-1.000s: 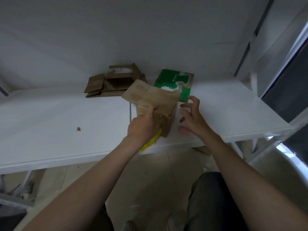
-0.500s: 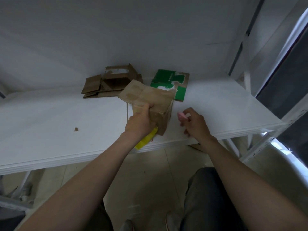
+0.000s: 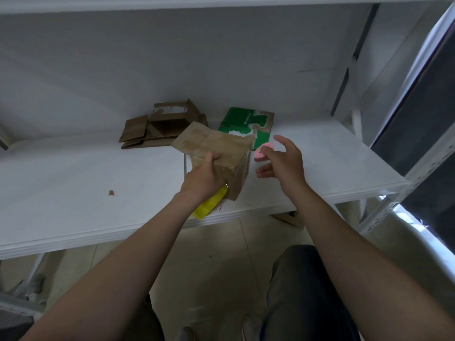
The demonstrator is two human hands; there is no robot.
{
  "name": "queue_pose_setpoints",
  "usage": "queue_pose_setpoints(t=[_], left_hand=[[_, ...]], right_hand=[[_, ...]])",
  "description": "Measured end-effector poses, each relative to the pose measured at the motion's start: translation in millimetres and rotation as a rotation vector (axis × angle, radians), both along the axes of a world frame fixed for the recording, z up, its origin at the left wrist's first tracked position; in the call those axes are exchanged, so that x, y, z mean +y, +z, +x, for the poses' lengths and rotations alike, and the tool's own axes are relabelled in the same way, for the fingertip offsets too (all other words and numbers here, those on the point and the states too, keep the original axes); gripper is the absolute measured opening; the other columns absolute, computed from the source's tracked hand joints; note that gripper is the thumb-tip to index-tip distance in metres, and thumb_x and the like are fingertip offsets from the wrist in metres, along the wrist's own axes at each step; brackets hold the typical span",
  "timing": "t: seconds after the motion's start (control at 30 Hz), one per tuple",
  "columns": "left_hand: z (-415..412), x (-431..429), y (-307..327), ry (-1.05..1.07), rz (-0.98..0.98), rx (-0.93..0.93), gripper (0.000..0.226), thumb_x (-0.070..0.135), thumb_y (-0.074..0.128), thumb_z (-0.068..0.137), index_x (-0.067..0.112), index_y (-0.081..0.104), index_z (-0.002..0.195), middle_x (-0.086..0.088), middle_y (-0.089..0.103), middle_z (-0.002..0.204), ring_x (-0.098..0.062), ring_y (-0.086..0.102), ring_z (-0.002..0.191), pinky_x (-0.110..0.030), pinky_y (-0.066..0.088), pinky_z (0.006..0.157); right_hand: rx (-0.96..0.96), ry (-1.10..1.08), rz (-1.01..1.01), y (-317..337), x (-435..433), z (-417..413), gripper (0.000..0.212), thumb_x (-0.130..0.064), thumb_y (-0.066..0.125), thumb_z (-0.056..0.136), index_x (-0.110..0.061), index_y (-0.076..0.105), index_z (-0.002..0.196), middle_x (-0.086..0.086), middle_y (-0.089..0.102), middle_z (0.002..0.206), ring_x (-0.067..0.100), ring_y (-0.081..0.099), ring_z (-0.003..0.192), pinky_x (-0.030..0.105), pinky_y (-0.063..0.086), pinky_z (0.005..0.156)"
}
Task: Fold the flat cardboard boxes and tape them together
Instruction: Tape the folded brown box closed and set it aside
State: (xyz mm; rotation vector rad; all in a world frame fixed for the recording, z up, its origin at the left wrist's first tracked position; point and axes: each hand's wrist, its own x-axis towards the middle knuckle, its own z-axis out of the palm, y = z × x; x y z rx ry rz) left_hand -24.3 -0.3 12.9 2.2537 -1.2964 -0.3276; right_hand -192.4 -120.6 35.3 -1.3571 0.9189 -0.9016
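Dim, flat indoor light, soft detail
Daylight glare enters at 4 o'clock; the right hand (image 3: 285,166) is slightly motion-blurred at its fingertips, and straight lines bow toward the edges at 3 and 9 o'clock.

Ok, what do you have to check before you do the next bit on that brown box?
1. The brown folded cardboard box is gripped by the left hand: ok.
2. The box's top flaps are closed flat: ok.
3. The small pink round object is pinched in the right hand: ok.
4. The pink object really is tape: cannot tell.
5. The box's bottom rests on the white table: cannot tell.
6. The yellow flat item is well back from the table's front edge: not ok, it lies right at it.
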Motion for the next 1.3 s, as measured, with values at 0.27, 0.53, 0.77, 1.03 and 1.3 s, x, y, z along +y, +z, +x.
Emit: queue_pose_setpoints(t=[0.27, 0.53, 0.77, 1.03, 1.3], left_hand=[[-0.9, 0.9, -1.5, 0.011, -0.011, 0.021, 0.066, 0.043, 0.069, 0.091, 0.033, 0.032, 0.145, -0.009, 0.063, 0.127, -0.034, 0.064, 0.104, -0.034, 0.041, 0.077], [-6.4, 5.1, -2.4, 0.06, -0.097, 0.053, 0.057, 0.036, 0.07, 0.091, 0.026, 0.033, 0.133, 0.001, 0.056, 0.1, -0.023, 0.056, 0.078, -0.028, 0.04, 0.063], [-6.7, 7.1, -7.3, 0.162, -0.139, 0.142, 0.053, 0.036, 0.067, 0.093, 0.016, 0.031, 0.127, 0.0, 0.058, 0.099, -0.028, 0.059, 0.082, -0.032, 0.039, 0.068], [2.1, 4.3, -5.5, 0.142, 0.006, 0.074, 0.023, 0.041, 0.057, 0.094, 0.027, 0.061, 0.112, -0.002, 0.063, 0.101, -0.027, 0.058, 0.094, -0.031, 0.038, 0.075], [20.6, 10.1, -2.6, 0.177, 0.086, 0.017, 0.027, 0.037, 0.051, 0.095, 0.025, 0.075, 0.094, -0.002, 0.065, 0.094, -0.026, 0.06, 0.085, -0.03, 0.045, 0.073]], right_hand=[[0.143, 0.013, -0.131, -9.2, 1.3, -0.8, 0.013, -0.023, 0.065, 0.092, -0.012, 0.071, 0.096, 0.011, 0.072, 0.077, 0.022, 0.054, 0.042, 0.03, 0.05, 0.044], [0.055, 0.247, -0.004, -8.2, 5.5, 4.9, 0.03, -0.014, 0.05, 0.103, -0.018, 0.054, 0.132, 0.013, 0.07, 0.109, 0.027, 0.066, 0.061, 0.04, 0.06, 0.06], [0.268, 0.077, -0.502, -4.8, 19.4, 17.3, 0.026, -0.031, 0.051, 0.104, -0.017, 0.066, 0.12, -0.002, 0.067, 0.097, 0.009, 0.066, 0.077, 0.016, 0.053, 0.058], [0.493, 0.294, -0.843, -21.3, 43.0, 31.3, 0.022, -0.035, 0.065, 0.097, -0.013, 0.067, 0.098, -0.003, 0.053, 0.094, 0.001, 0.044, 0.074, 0.015, 0.033, 0.065], [0.559, 0.31, -0.872, -16.4, 37.3, 43.1, 0.029, -0.027, 0.067, 0.096, -0.005, 0.06, 0.078, 0.014, 0.066, 0.111, 0.028, 0.063, 0.096, 0.036, 0.053, 0.08]])
